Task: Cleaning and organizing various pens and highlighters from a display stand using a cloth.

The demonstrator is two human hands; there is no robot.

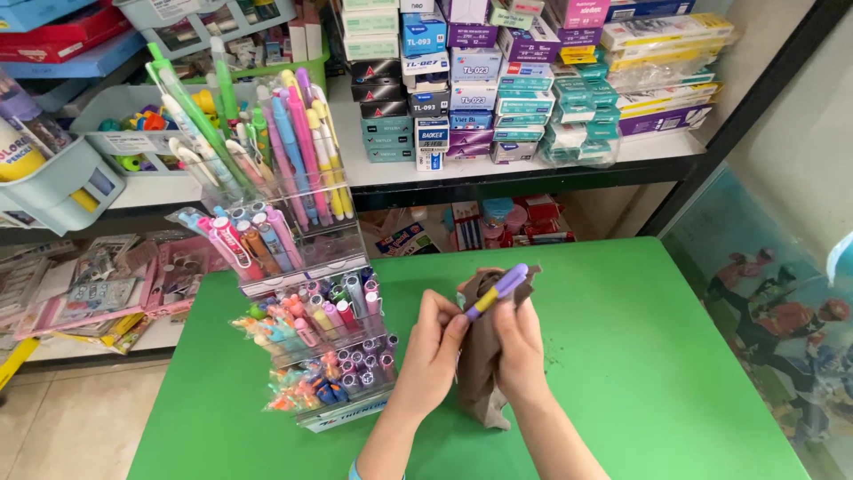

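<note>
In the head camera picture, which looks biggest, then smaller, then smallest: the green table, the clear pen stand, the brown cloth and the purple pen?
1. Green table
2. Clear pen stand, though it is nearer the camera than the shelves
3. Brown cloth, partly hidden by both hands
4. Purple pen

Surface: a green surface (640,356), bright and evenly lit.
Shelves: white shelves (498,160) behind it on a dark frame, stacked with small boxes (471,80) and trays.
Floor: pale beige tiles (62,418) at lower left.
Right side: a glass panel (773,302) carrying a colourful picture.
</note>
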